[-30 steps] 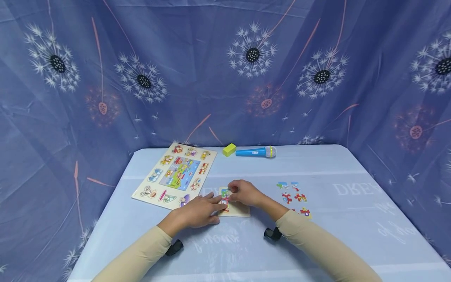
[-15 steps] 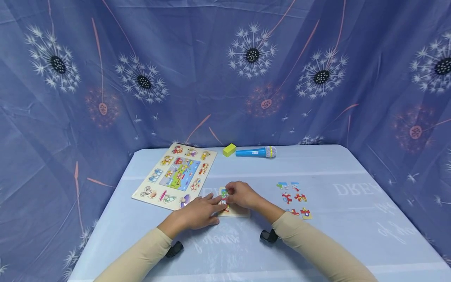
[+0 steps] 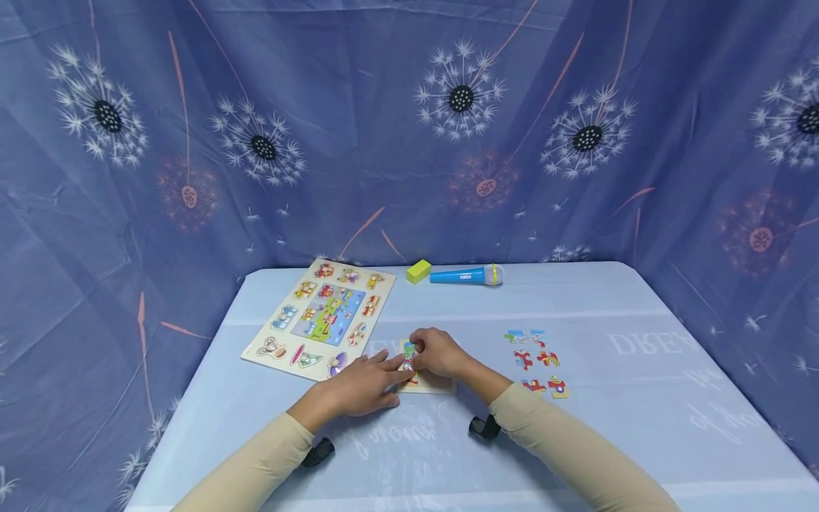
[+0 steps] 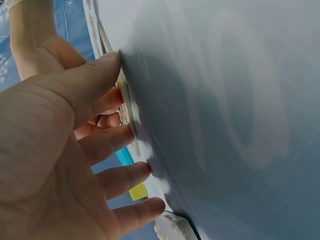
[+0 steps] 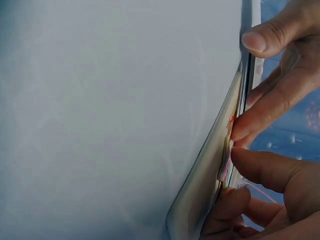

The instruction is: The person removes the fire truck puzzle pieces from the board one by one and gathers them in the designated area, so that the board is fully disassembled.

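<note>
A small wooden puzzle board (image 3: 435,385) lies flat on the table between both hands, with colourful puzzle pieces (image 3: 409,348) along its left side. My left hand (image 3: 361,384) rests on the board's left edge, fingers stretched out and spread. In the left wrist view its thumb and fingertips touch down along the board's edge. My right hand (image 3: 441,354) bends over the board and pinches a puzzle piece (image 5: 225,169) between thumb and fingers, low against the surface. The fingers hide most of that piece and part of the board.
Several loose puzzle pieces (image 3: 525,360) lie in rows to the right. A larger picture puzzle board (image 3: 281,359) lies at the left. Towards the back are a yellow block (image 3: 419,271) and a blue toy microphone (image 3: 457,276). A dandelion-patterned curtain (image 3: 358,142) surrounds the table.
My right hand has shifted slightly left over the small board, uncovering more of the loose pieces at the right. The left hand stays in place.
</note>
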Demonstrator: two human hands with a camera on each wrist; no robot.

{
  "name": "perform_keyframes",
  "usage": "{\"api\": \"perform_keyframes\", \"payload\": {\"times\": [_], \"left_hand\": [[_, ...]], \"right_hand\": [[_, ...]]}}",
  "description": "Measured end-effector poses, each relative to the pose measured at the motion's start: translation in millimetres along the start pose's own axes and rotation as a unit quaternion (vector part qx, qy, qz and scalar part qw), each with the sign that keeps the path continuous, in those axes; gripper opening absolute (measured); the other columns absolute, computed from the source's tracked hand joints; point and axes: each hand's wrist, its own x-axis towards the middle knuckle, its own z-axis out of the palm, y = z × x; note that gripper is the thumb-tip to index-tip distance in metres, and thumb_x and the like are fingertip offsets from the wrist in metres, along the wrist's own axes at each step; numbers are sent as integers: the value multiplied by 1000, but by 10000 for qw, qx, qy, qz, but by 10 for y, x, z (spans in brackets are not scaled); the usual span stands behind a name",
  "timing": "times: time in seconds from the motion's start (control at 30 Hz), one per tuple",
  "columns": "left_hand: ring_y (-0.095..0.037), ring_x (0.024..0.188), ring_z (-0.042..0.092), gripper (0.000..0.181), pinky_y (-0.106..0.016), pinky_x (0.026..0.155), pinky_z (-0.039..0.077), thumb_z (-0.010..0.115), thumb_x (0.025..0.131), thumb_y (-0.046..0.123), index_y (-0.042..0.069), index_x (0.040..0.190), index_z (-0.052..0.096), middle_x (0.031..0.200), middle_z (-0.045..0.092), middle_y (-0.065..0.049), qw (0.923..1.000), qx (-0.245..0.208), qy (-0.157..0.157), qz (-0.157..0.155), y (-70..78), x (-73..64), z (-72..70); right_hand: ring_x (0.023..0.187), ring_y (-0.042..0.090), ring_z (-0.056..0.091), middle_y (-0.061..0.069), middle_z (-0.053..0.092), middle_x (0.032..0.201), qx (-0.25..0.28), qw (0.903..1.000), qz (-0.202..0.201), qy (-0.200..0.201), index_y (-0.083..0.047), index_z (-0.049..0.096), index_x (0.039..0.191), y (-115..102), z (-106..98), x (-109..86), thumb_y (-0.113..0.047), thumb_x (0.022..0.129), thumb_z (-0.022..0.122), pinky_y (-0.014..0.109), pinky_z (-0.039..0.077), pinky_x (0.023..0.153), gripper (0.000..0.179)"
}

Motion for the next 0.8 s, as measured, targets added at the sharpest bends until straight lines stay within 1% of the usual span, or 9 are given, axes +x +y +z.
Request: {"api": "perform_keyframes", "payload": {"times": [0.13, 0.2, 0.3, 0.4, 0.6, 0.8], "left_hand": [[-43, 147, 37, 55, -65, 110, 38, 63, 101, 42, 26, 152, 51, 162, 39, -6, 10000, 55, -1, -16, 3, 5, 4], [-43, 147, 37, 54, -65, 110, 38, 63, 101, 42, 26, 152, 51, 162, 39, -6, 10000, 60, 1, -22, 4, 6, 3], [-43, 146, 37, 54, -66, 110, 37, 63, 101, 41, 26, 152, 52, 162, 40, -6, 10000, 58, -1, -26, 6, 7, 2], [-43, 146, 37, 54, -66, 110, 37, 63, 101, 42, 26, 151, 53, 161, 41, -7, 10000, 86, 13, -19, 12, 8, -8], [-42, 147, 36, 53, -65, 110, 37, 63, 101, 41, 26, 151, 53, 161, 42, -7, 9999, 119, -3, -17, 18, 12, -14], [-42, 147, 36, 52, -66, 110, 38, 63, 101, 41, 25, 150, 54, 160, 42, -8, 9999, 114, 8, -6, 27, 10, -15]], "right_hand": [[87, 19, 53, 5, 58, 94, -115, 9998, -28, 145, -3, 68, 118, -5, -12, 0, -3, 81, 80, 36, 47, 81, 39], [84, 19, 54, 5, 59, 93, -60, 9999, -5, 106, -6, 67, 116, -10, -28, -7, -3, 82, 81, 36, 47, 78, 37], [74, 17, 55, 4, 61, 84, 63, 10000, -9, -17, -8, 65, 116, -3, -47, -13, -1, 83, 80, 31, 46, 68, 37], [67, 14, 54, 2, 61, 76, 141, 9999, -59, -33, -8, 65, 114, 5, -72, -5, 2, 83, 79, 27, 44, 62, 35], [68, 14, 54, 0, 60, 75, 40, 10000, -12, 54, -8, 68, 109, 47, -92, 24, -1, 83, 80, 26, 43, 62, 29], [68, 14, 54, 0, 61, 77, -79, 9998, -103, 126, -8, 69, 108, 89, -111, 35, -2, 84, 78, 27, 43, 61, 26]]}}
